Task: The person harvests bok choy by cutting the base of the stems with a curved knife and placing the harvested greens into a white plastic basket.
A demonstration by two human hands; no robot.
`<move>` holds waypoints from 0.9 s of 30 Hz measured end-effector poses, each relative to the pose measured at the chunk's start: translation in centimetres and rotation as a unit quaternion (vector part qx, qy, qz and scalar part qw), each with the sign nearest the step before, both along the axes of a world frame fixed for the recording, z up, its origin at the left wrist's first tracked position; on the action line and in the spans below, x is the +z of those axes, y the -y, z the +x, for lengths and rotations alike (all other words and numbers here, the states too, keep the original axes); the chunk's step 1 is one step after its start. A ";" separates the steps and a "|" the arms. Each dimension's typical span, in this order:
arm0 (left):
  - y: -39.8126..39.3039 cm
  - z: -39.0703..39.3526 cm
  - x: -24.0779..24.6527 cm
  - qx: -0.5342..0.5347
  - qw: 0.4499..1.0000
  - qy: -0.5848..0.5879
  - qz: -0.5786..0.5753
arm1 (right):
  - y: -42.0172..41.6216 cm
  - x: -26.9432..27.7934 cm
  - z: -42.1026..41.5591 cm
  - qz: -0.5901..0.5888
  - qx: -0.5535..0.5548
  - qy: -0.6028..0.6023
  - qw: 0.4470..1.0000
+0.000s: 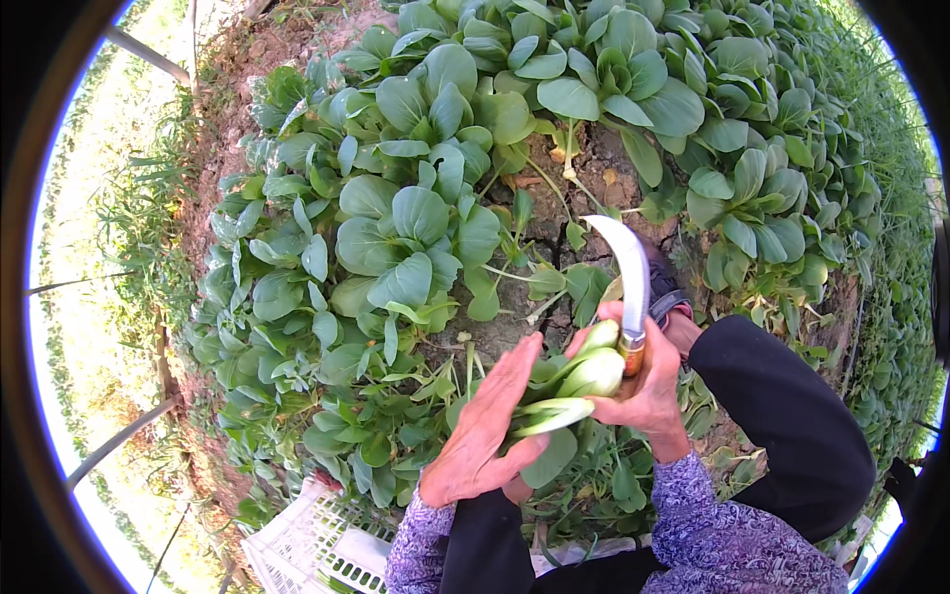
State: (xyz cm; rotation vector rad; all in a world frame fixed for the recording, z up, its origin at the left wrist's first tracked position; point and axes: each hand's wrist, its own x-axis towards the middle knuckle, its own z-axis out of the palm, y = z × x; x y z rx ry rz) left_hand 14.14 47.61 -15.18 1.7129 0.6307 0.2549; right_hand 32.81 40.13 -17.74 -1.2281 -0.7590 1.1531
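Several cut bok choy heads (592, 375) lie between my hands, pale stem bases to the right and leaves to the left. My left hand (486, 423) holds the leafy end loosely, its fingers straight and its thumb below. In my right hand (653, 386) is the handle of a sickle (629, 271), its curved blade pointing up and hooking left. The right thumb and fingertips also touch the stem bases. Part of the handle and the leaves under my left palm are hidden.
Growing bok choy (415, 223) spreads ahead and to both sides. Cracked soil (542, 245) with loose leaves shows in the middle. A white plastic crate (304, 538) stands at the lower left. My bent knee (787, 416) is at the right, a sandalled foot (664, 297) beyond the right hand.
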 end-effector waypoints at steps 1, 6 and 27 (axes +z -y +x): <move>0.6 1.3 -1.1 0.030 0.995 0.042 -0.081 | -0.1 -0.6 -0.9 0.002 -0.006 0.063 0.998; -3.1 3.1 -4.0 0.076 0.985 -0.154 0.015 | -2.0 -2.7 1.1 -0.094 0.000 0.042 0.995; -10.9 -6.6 -12.0 -0.105 0.674 -0.477 0.554 | -13.1 -21.3 -6.7 0.138 0.106 0.498 0.849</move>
